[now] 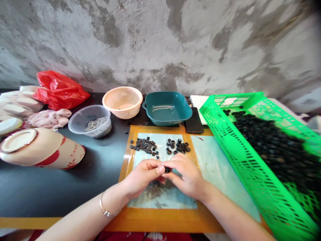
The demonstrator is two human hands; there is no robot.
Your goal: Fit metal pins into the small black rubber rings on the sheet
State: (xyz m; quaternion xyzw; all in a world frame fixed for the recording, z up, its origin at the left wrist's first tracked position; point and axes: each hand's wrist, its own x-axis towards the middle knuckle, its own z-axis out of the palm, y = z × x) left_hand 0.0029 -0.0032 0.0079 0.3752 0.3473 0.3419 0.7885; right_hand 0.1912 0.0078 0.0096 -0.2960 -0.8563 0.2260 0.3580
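Observation:
Over the taped light-blue sheet point(183, 201), my left hand point(145, 175) and my right hand point(187, 174) meet fingertip to fingertip. Both are closed on a small black round part point(167, 169), which the fingers partly cover. Beyond them on the sheet lie a group of small black washer-like rings point(144, 144) to the left and a cluster of black cup-shaped parts point(178, 146) to the right. Under my left hand sits a pile of thin metal pins point(154, 190), partly hidden by it.
A green perforated basket point(240, 167) heaped with black parts stands at right. Behind are a teal basin point(167, 107), a peach bowl point(122, 102), a phone point(194, 120) and a clear bowl point(90, 122) of metal pins. A tumbler point(45, 149) and red bag point(60, 90) are left.

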